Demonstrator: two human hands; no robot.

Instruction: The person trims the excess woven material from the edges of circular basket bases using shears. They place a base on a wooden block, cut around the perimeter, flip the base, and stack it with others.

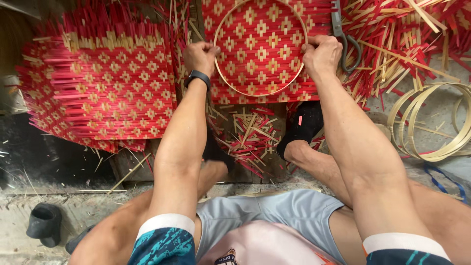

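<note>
My left hand [200, 57] and right hand [322, 53] are both curled shut on opposite sides of the bamboo hoop [261, 91], pressing it onto the red woven mat [260, 44]. I judge uneven pressure could let the hoop slide off-pattern. Scissors [344, 37] lie just right of the hoop.

1 head view, looking steeply down, close

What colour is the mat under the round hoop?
The woven mat under the hoop is red with pale tan diamond shapes, clearest in the head view.
</note>
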